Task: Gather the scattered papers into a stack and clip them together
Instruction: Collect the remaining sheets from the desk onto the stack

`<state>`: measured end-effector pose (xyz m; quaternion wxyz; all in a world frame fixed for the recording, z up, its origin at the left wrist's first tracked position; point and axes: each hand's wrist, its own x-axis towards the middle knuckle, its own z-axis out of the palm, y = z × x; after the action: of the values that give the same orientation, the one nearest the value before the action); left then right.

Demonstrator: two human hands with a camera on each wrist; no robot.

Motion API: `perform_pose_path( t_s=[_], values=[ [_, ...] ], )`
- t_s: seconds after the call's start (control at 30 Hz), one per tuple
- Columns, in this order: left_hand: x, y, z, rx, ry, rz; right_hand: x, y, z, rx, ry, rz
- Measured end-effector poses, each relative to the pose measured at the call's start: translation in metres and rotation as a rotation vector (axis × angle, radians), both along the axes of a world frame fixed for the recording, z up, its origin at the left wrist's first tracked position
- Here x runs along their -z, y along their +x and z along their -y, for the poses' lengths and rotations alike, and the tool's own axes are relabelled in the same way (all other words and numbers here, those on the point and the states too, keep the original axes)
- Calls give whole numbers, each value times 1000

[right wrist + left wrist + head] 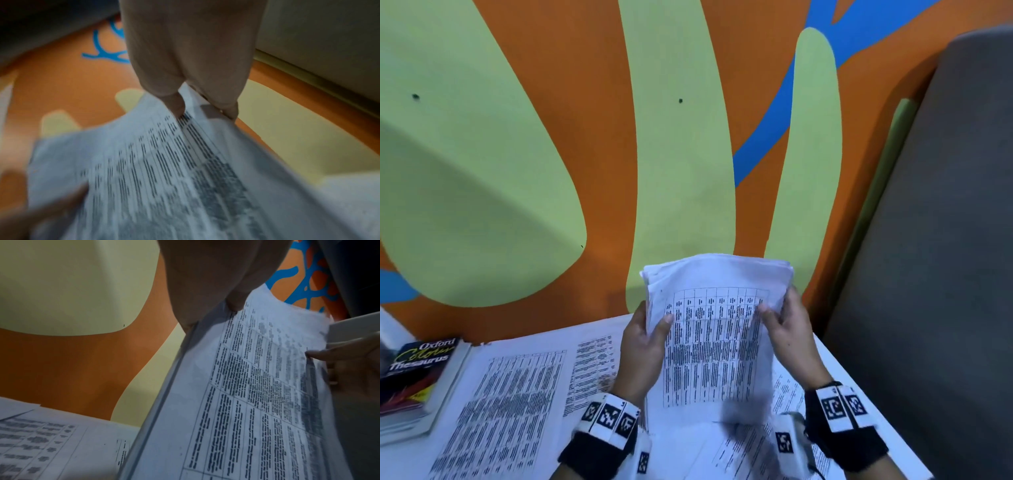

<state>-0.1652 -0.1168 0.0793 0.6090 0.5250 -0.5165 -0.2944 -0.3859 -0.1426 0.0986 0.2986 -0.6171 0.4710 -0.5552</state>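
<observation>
Your left hand (642, 346) and right hand (792, 330) each pinch a side edge of the stack (717, 329), thumbs on the printed front sheet, holding it upright above the table (835, 363). The head view alone shows loose sheets (517, 394) still lying flat on the table and a thesaurus (417, 373) at the left edge. The left wrist view alone shows the stack's layered edge (several sheets thick); the right wrist view is blurred.

orange wall (599, 137) with green and blue shapes.
</observation>
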Motion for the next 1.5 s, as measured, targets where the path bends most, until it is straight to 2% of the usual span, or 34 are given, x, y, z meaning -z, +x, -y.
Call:
perform_pose_path(
  t_s=[0.07, 0.2, 0.27, 0.33, 0.43, 0.57, 0.67, 0.7, 0.77, 0.83, 0.93, 1.03, 1.13, 1.3, 1.43, 1.5],
  values=[
    [-9, -2, 1, -34, -30, -27, -6, 6, -4, 40, -50, -20],
    [-28, -4, -1, -19, -123, -61, -20, 7, -3, 41, -113, 65],
    [-24, -2, 0, 13, -85, -75, -8, 5, -3, 35, -25, 41],
    [-10, 0, 2, 14, 28, -60, 12, 3, -3, 31, 86, 7],
    [6, 0, 3, -1, 175, -83, 30, 7, -4, 41, 113, -60],
    [-18, -6, 0, -92, 67, -87, 14, 10, -3, 44, 2, -56],
    [-17, -6, -2, -47, 130, -85, 15, 10, -7, 11, 91, 16],
    [-11, -5, -2, -2, 172, -67, 22, 10, -7, 9, 157, -21],
    [4, -4, 0, 15, 226, -34, 46, 9, -4, 10, 314, -243],
    [8, -4, 2, -65, 191, -14, 74, 1, 1, 3, 471, -423],
    [-5, 7, 5, -264, 82, 57, 101, -17, 9, 95, 684, -481],
    [-11, 32, 11, -351, 86, 92, 116, -39, 13, 199, 827, -803],
    [-9, 51, 14, -409, 119, 61, 130, -62, 16, 184, 868, -1038],
    [-2, 59, 11, -429, 87, -2, 135, -86, 31, 165, 907, -1141],
    [6, 61, 12, -439, 91, 0, 129, -85, 41, 173, 947, -1133],
    [9, 62, 14, -432, 105, 12, 126, -80, 48, 218, 880, -1081]
  ],
)
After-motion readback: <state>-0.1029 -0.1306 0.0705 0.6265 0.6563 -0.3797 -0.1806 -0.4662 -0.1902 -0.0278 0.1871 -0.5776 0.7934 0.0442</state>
